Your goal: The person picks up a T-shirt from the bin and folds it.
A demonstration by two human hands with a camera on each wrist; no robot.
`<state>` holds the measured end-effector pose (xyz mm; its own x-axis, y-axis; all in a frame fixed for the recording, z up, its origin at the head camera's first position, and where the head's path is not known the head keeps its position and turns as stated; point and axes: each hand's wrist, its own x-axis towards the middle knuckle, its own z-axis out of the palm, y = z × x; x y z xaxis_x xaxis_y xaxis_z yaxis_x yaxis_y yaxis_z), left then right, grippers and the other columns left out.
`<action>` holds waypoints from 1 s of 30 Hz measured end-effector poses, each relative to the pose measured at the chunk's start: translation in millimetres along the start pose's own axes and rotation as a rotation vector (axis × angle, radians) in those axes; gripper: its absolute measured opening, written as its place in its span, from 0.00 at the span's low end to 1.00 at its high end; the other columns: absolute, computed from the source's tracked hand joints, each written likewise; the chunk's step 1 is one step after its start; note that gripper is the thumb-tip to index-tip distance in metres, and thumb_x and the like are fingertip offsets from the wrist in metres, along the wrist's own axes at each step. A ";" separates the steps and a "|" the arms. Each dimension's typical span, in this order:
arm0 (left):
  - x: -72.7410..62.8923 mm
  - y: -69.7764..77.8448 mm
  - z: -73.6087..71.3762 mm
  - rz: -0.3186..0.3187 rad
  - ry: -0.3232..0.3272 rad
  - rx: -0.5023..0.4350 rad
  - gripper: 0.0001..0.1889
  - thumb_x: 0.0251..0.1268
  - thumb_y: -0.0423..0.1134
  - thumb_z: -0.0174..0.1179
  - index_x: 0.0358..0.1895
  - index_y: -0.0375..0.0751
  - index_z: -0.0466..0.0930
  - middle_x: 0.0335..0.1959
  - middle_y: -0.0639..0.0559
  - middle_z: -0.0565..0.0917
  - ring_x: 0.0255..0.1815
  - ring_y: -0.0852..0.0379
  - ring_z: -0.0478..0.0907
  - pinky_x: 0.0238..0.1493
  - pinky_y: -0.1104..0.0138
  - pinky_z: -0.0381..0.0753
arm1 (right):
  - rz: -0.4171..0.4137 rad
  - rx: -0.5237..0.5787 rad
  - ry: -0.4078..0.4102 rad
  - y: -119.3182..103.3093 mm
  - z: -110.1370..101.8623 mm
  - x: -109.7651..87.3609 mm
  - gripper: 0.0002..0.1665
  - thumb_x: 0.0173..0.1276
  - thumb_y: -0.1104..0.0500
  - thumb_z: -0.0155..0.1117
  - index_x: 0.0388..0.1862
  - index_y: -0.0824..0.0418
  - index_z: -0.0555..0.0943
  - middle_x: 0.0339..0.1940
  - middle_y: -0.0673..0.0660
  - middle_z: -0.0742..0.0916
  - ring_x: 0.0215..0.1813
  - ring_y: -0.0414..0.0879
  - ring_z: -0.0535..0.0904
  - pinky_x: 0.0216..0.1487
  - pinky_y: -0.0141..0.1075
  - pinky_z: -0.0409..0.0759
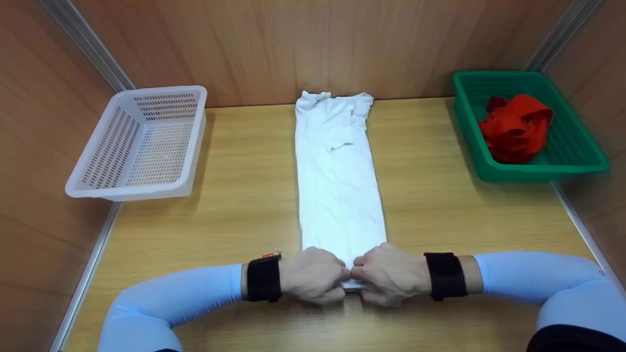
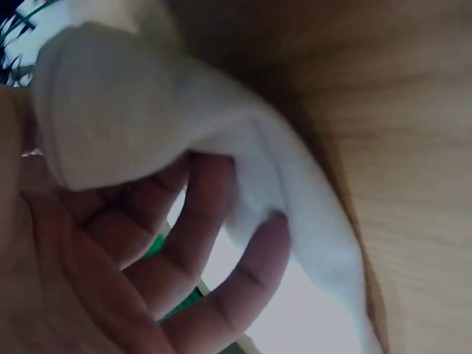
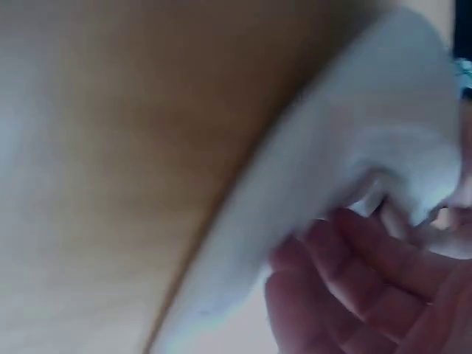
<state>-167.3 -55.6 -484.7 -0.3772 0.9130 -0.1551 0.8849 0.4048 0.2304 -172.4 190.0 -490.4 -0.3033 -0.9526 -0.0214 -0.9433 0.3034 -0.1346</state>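
Observation:
A white shirt (image 1: 337,181) lies as a long narrow strip down the middle of the table, its collar end toward the back wall and a sleeve folded over on top. Both hands grip its near end, knuckles close together. My left hand (image 1: 315,275) holds the left corner; in the left wrist view its fingers (image 2: 210,199) curl under the cloth. At the right corner my right hand (image 1: 391,274) pinches the edge, and the right wrist view shows the fabric (image 3: 398,125) lifted and bent over between thumb and fingers.
A white plastic basket (image 1: 193,161) stands at the back left. At the back right, a green basket (image 1: 543,168) contains a crumpled red cloth (image 1: 518,129). Wooden panels (image 1: 254,49) wall in the table at the back and sides.

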 end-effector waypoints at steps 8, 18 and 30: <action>-7.3 -18.6 -20.7 -0.050 -0.136 -0.515 0.14 0.72 0.52 0.74 0.45 0.47 0.85 0.28 0.65 0.79 0.27 0.71 0.74 0.29 0.76 0.70 | -0.015 0.501 -0.098 18.0 -22.7 10.4 0.07 0.69 0.61 0.68 0.29 0.56 0.82 0.20 0.44 0.79 0.24 0.23 0.64 0.25 0.17 0.62; -14.6 -25.3 -28.5 0.052 -0.089 -0.580 0.07 0.74 0.30 0.65 0.49 0.36 0.90 0.33 0.52 0.86 0.28 0.73 0.70 0.33 0.80 0.68 | -0.001 0.720 -0.286 27.6 -37.7 16.8 0.08 0.71 0.61 0.69 0.31 0.62 0.86 0.21 0.44 0.79 0.24 0.23 0.65 0.27 0.20 0.63; 1.0 -94.7 -39.6 -0.463 0.640 -1.128 0.12 0.70 0.33 0.74 0.52 0.32 0.89 0.38 0.59 0.87 0.37 0.62 0.80 0.39 0.73 0.81 | 0.317 0.757 0.140 123.8 -81.9 33.1 0.08 0.75 0.63 0.75 0.46 0.67 0.93 0.34 0.60 0.93 0.31 0.31 0.77 0.38 0.25 0.75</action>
<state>-262.3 -91.1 -468.6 -0.9049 0.4241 -0.0363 0.0623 0.2163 0.9743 -310.3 197.8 -426.6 -0.6006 -0.7977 -0.0539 -0.4798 0.4136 -0.7738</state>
